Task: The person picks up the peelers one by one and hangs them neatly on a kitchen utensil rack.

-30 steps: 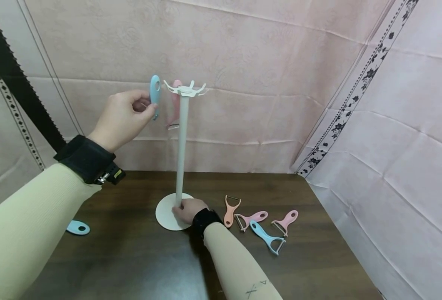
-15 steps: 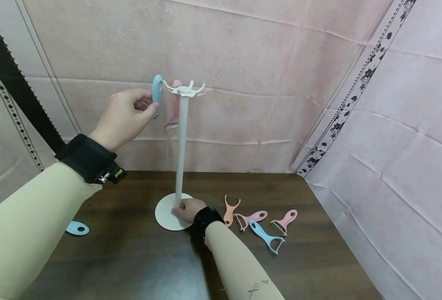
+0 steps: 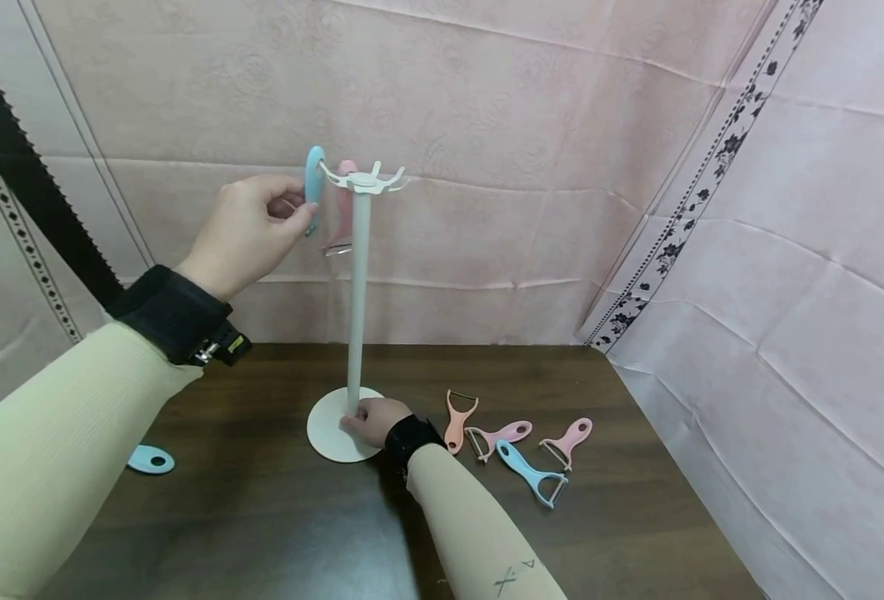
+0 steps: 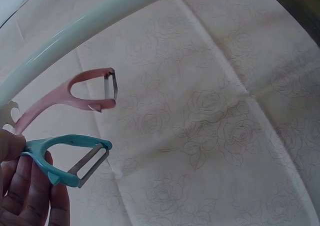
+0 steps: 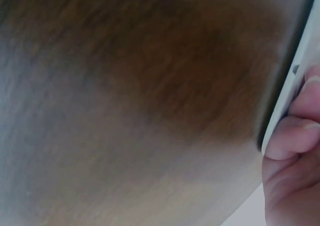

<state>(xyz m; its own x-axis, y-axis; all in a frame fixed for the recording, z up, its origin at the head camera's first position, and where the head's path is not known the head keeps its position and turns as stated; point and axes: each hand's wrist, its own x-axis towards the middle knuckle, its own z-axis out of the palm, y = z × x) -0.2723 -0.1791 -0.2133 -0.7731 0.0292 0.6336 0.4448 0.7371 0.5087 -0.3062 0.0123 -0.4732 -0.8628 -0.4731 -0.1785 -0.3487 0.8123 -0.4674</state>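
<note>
My left hand (image 3: 250, 229) pinches a blue Y-shaped peeler (image 4: 75, 142) upright by its handle, thumb against fingers. Beside the peeler's top end is a hook tip of the white stand (image 3: 359, 283); whether it passes through the handle's hole I cannot tell. On another hook at the back left hangs a pink peeler (image 4: 62, 94), blade end down. My right hand (image 3: 376, 421) grips the stand low down, at the foot of its post, with curled fingers against the round base (image 5: 282, 103) in the right wrist view.
Right of the stand lie an orange peeler (image 3: 455, 429), a pink peeler (image 3: 512, 432), a blue peeler (image 3: 529, 472) and another pink peeler (image 3: 576, 433). A blue handle (image 3: 151, 460) shows past my left sleeve on the brown table (image 3: 277, 517). Patterned cloth (image 3: 486, 250) hangs behind.
The blue peeler has come slightly right relative to the stand, so its top end now meets the hook tip. My right hand stays at the base.
</note>
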